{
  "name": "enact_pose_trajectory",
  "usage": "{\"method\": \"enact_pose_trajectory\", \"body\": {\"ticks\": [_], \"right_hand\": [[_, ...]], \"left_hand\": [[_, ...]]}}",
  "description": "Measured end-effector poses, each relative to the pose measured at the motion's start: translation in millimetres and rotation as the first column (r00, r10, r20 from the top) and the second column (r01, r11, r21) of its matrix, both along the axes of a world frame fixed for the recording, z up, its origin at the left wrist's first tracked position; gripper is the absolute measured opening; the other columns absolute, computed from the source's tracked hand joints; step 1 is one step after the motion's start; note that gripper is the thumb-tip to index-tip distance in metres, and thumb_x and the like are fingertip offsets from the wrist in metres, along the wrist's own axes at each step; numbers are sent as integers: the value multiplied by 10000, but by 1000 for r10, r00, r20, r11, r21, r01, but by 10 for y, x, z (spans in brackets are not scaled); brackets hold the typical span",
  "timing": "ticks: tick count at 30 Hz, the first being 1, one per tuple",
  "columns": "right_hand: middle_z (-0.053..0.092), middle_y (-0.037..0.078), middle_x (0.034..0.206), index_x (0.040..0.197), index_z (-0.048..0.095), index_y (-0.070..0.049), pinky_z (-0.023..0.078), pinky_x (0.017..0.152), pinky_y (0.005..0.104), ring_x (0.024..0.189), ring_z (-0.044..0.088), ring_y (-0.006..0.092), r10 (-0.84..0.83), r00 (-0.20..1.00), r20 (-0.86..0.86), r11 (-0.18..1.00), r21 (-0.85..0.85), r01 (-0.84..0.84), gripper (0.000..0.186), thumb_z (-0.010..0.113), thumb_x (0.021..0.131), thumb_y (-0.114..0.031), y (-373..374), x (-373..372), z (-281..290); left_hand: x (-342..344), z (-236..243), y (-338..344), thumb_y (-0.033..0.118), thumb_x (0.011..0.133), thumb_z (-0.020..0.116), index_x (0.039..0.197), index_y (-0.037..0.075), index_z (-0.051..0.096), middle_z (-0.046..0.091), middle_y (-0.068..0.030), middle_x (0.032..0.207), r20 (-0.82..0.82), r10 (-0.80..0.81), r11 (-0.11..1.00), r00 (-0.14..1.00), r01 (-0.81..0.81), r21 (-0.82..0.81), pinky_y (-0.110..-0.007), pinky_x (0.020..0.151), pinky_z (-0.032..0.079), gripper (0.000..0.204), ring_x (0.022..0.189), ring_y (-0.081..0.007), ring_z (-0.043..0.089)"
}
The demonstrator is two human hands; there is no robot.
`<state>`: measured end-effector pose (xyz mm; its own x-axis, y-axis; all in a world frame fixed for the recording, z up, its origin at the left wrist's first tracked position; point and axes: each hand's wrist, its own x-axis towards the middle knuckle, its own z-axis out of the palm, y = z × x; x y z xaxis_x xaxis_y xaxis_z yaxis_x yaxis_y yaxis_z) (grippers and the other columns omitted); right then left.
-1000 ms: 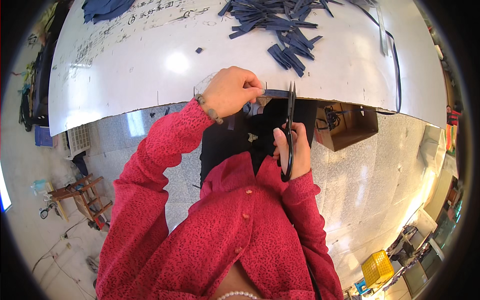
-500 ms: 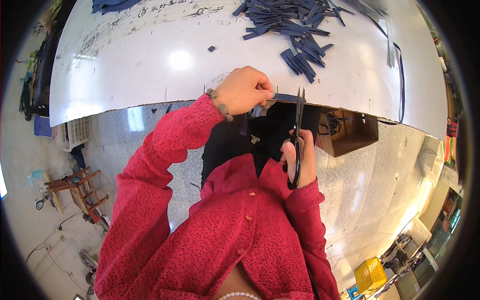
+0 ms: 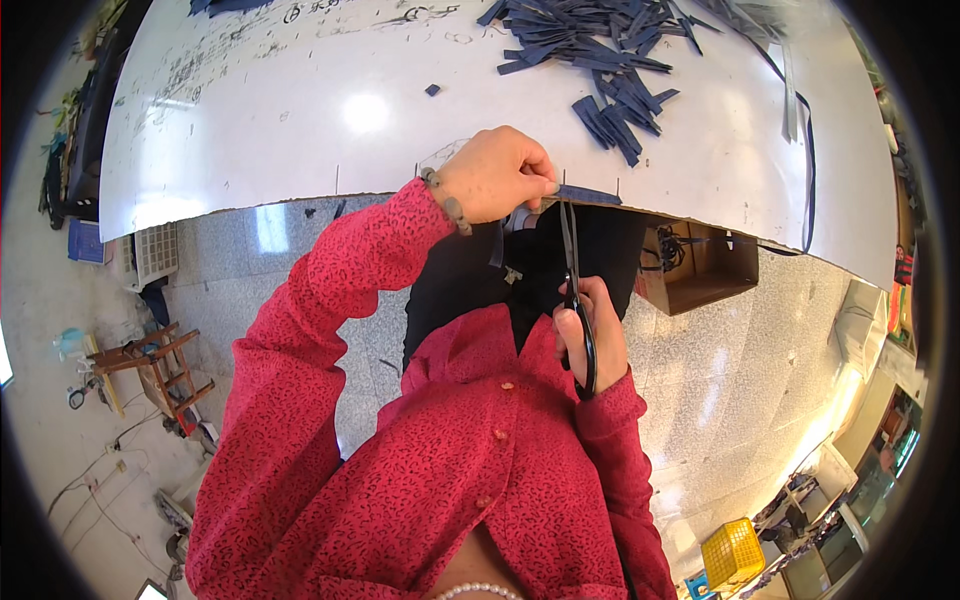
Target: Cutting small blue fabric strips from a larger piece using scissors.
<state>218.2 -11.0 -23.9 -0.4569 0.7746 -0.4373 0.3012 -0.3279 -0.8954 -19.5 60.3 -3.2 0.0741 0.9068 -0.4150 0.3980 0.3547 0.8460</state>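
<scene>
My left hand (image 3: 492, 180) pinches one end of a dark blue strip (image 3: 588, 195) at the near edge of the white table (image 3: 280, 120). My right hand (image 3: 588, 335) holds black-handled scissors (image 3: 574, 270), blades pointing up and meeting the strip just right of my left fingers. A loose end of the strip hangs down below my left hand. Both arms wear red patterned sleeves. A heap of cut dark blue strips (image 3: 600, 50) lies on the far part of the table.
A long dark strip (image 3: 805, 150) trails along the table's right side. An open brown box (image 3: 700, 265) sits under the table edge. On the grey tiled floor are a wooden stool (image 3: 150, 365) at left and a yellow crate (image 3: 733, 553) at lower right.
Both hands and the scissors have shifted slightly right and up in view; the blades stay at the strip, and my left hand keeps its pinch.
</scene>
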Motion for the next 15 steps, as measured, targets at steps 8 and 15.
{"method": "enact_pose_trajectory", "body": {"ticks": [8, 15], "right_hand": [[485, 29, 646, 1036, 467, -5, 364, 529, 243, 563, 418, 84, -45, 997, 55, 998, 44, 42, 526, 665, 853, -457, 103, -162, -83], [489, 31, 626, 1030, 482, -8, 371, 522, 248, 552, 423, 92, -87, 990, 107, 992, 98, 76, 536, 682, 841, -468, 109, -272, -91]], "left_hand": [[-5, -17, 1, 118, 807, 641, 846, -2, 701, 685, -65, 668, 22, -2, 1000, 1000, 2, 11, -265, 607, 503, 140, 606, -132, 655], [-8, -29, -7, 115, 838, 642, 898, -17, 686, 654, -41, 686, 46, -6, 1000, 999, 5, 10, -222, 512, 431, 151, 559, -69, 550]]}}
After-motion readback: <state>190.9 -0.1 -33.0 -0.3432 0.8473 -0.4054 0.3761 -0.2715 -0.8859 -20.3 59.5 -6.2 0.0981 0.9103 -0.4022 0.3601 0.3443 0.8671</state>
